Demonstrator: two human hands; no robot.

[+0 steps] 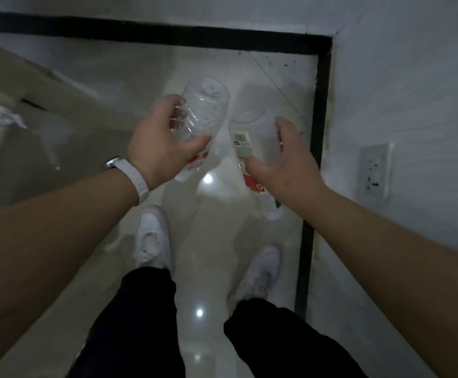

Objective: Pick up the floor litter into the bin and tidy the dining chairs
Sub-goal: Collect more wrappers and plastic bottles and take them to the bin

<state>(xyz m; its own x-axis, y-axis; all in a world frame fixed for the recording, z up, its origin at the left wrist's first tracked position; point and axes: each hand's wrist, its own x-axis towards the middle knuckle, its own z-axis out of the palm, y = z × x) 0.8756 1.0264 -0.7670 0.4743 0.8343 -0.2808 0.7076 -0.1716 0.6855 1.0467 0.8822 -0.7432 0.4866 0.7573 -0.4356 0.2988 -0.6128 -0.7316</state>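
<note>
Two white shoes (154,236) are being seen at six o'clock on the glossy floor (200,282). Above, one clear plastic bottle (203,110) is being gripped by the left hand (157,143) at eleven o'clock, another bottle (252,148) by the right hand (285,162) at one o'clock, near the wall corner (328,42).

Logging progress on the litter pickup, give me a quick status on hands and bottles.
Left hand gripping one clear plastic bottle. Right hand closed around a second bottle. Both bottles off the floor. Bin not in view; nothing blocking.
</note>
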